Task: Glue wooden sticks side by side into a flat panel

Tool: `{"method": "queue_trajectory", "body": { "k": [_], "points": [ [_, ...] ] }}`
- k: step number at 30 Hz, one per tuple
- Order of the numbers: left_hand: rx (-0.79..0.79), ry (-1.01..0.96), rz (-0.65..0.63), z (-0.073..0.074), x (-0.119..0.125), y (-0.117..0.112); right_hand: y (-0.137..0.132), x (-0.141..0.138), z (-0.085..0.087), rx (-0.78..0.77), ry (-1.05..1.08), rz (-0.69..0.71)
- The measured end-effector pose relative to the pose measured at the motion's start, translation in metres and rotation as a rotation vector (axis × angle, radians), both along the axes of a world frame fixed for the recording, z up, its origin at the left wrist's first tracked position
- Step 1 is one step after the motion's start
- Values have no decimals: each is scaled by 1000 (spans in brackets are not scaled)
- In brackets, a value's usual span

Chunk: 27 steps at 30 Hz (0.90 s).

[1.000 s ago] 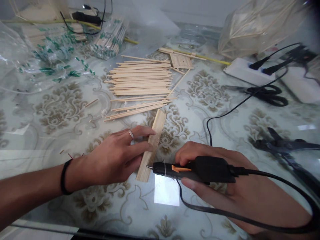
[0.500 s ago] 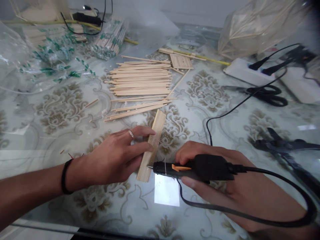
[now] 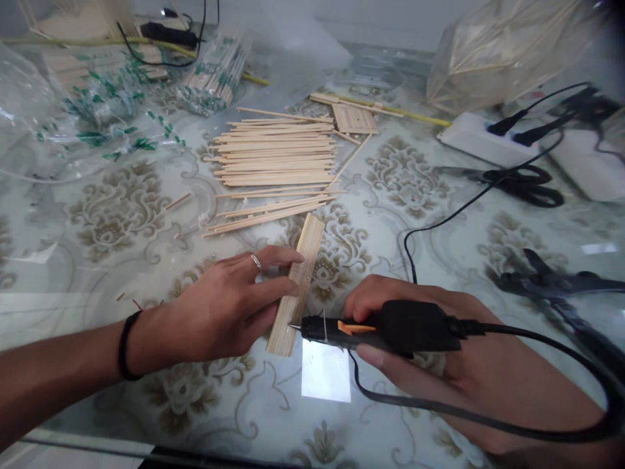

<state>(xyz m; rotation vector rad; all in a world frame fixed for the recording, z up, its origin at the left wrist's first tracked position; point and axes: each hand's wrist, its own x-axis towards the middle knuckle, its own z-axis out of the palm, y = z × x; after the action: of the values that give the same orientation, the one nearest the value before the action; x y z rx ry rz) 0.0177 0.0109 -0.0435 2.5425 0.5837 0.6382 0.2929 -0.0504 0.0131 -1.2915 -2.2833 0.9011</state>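
Observation:
My left hand, with a ring and a black wristband, holds a narrow panel of thin wooden sticks laid side by side on the table. Its fingers reach over the panel's left edge and press on top. In my right hand is a black hot glue gun with an orange trigger, gripped between thumb and fingers. The gun's metal tip meets the panel's surface near its lower end. Small shiny spots show along the panel's right side.
Loose wooden sticks lie ahead, by a small square stick panel. Bagged sticks sit at back left. To the right are a power strip, scissors and black pliers. The glue gun's cord loops at lower right.
The right hand and the glue gun have shifted very slightly to the right. My left hand and the panel look the same.

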Motion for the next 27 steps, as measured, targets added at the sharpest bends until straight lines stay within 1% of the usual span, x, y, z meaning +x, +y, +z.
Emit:
{"method": "queue_trajectory", "body": {
  "k": [5,9,17,27],
  "points": [
    [-1,8,-6,2,0,0,0,-2,1,2,31,40],
    [-6,16,-2,3,1,0,0,1,3,15,5,24],
    [0,5,2,1,1,0,-4,2,-5,2,53,67],
    [1,9,11,1,0,-1,-6,2,-5,16,32,83]
  ]
}}
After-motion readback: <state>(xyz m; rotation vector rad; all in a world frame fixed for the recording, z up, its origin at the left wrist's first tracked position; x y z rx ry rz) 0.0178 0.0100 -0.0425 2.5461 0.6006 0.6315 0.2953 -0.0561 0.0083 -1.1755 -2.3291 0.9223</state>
